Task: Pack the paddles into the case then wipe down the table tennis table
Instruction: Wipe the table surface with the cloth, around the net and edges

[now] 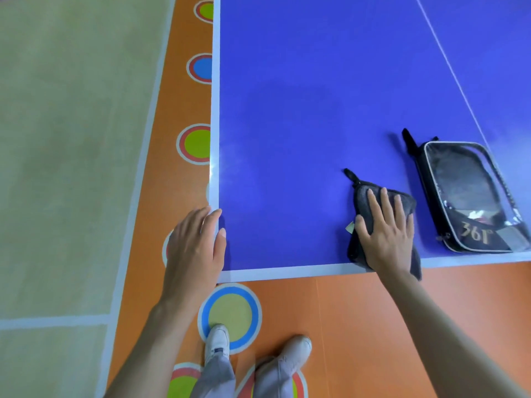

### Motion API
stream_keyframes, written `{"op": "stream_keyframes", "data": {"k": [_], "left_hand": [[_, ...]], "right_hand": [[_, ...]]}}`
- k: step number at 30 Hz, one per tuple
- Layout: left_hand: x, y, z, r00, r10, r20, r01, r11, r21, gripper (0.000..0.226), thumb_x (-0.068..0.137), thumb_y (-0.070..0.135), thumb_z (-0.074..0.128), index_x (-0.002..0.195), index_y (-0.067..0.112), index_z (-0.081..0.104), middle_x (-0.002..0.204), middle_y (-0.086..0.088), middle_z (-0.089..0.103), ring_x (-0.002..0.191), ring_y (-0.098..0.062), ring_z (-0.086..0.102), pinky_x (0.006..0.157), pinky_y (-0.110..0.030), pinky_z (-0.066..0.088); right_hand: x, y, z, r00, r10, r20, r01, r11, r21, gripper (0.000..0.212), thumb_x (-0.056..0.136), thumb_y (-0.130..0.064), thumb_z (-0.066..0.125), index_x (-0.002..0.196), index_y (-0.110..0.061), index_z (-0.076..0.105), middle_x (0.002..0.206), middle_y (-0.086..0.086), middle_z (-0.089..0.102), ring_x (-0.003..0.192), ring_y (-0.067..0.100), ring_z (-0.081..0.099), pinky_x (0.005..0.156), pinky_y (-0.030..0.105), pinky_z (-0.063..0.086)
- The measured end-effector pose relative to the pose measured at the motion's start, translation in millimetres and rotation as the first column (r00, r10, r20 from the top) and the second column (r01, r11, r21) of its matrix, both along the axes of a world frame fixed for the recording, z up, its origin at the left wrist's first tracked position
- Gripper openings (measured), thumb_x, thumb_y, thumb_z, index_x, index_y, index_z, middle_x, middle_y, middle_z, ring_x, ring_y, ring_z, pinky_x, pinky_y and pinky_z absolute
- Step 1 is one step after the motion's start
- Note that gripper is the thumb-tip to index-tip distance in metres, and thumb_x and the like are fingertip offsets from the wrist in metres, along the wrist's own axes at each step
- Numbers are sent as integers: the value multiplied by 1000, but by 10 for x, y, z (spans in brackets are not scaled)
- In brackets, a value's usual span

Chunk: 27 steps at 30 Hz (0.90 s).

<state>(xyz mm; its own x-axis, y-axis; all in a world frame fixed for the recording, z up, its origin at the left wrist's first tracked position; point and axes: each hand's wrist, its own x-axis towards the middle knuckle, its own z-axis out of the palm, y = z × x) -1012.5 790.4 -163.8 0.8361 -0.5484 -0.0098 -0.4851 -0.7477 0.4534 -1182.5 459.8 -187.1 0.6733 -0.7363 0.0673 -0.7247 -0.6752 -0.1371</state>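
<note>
Head view: dark grey folded cloth [362,202] lies on blue table tennis table [316,96] near its front edge, one corner hanging over. Your right hand [386,234] presses it flat, fingers straight. Black paddle case with clear window [465,196] sits just right, apart from cloth. Your left hand [195,242] rests relaxed on table's left corner edge, holding nothing.
</note>
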Motion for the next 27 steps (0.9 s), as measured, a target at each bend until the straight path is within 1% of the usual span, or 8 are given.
{"op": "stream_keyframes", "data": {"k": [2, 5, 10, 15, 17, 21, 24, 27], "left_hand": [[-3, 38, 5, 1000, 20, -9, -20, 999, -31, 46, 107, 33, 36, 144, 13, 54, 149, -8, 55, 142, -27, 46, 117, -46, 39], [-5, 117, 10, 999, 41, -24, -42, 998, -52, 43, 110, 30, 34, 142, 12, 55, 148, -8, 55, 142, -27, 46, 116, -48, 40], [61, 295, 8, 997, 78, -13, -79, 993, -86, 43, 106, 30, 36, 139, 13, 57, 143, -8, 58, 138, -28, 49, 111, -52, 45], [113, 435, -2, 990, 139, -15, -139, 983, -121, 41, 107, 28, 35, 135, 11, 60, 138, -6, 61, 134, -27, 52, 109, -51, 45], [142, 487, 2, 989, 147, -8, -147, 980, -134, 40, 106, 26, 35, 133, 12, 61, 136, -4, 62, 132, -25, 53, 109, -49, 45], [225, 543, 11, 990, 137, -15, -138, 982, -130, 39, 105, 26, 36, 132, 12, 62, 135, -3, 63, 131, -23, 53, 108, -46, 47], [334, 466, 16, 989, 151, 1, -149, 978, -145, 29, 104, 14, 49, 130, 10, 62, 130, -3, 64, 126, -24, 56, 104, -45, 48], [489, 297, 46, 986, 162, 27, -154, 971, -184, 29, 99, 7, 57, 127, 7, 64, 125, -5, 65, 120, -25, 58, 100, -39, 46]], "right_hand": [[44, 151, -9, 999, -36, -10, 36, 999, 0, 69, 98, -55, 31, 163, -31, 33, 172, -3, 26, 159, 26, 18, 127, 59, 15], [170, 522, -35, 999, -34, -8, 34, 999, -23, 68, 99, -52, 32, 163, -31, 34, 172, -3, 26, 159, 26, 19, 126, 60, 18], [540, 1393, -63, 995, 92, 30, -89, 993, -81, 65, 99, -48, 40, 161, -27, 40, 170, 1, 32, 159, 28, 24, 125, 60, 21], [942, 2339, -63, 971, 240, -11, -240, 971, -11, 64, 104, -48, 32, 164, -28, 31, 173, 2, 23, 161, 28, 15, 125, 63, 17], [1039, 2577, -69, 963, 269, -14, -269, 963, 1, 63, 105, -48, 33, 165, -29, 30, 174, 1, 21, 161, 28, 14, 125, 63, 17], [1241, 2541, -98, 966, 258, -24, -258, 966, -5, 63, 105, -50, 31, 165, -32, 26, 174, -1, 20, 161, 28, 14, 125, 62, 18], [1419, 2409, -92, 963, 268, -28, -268, 963, -8, 63, 105, -52, 30, 165, -34, 26, 174, -2, 19, 161, 27, 15, 126, 61, 18], [1655, 2271, -71, 965, 263, -2, -263, 965, -13, 64, 103, -53, 33, 164, -35, 30, 174, -3, 21, 161, 26, 15, 127, 60, 16]]}}
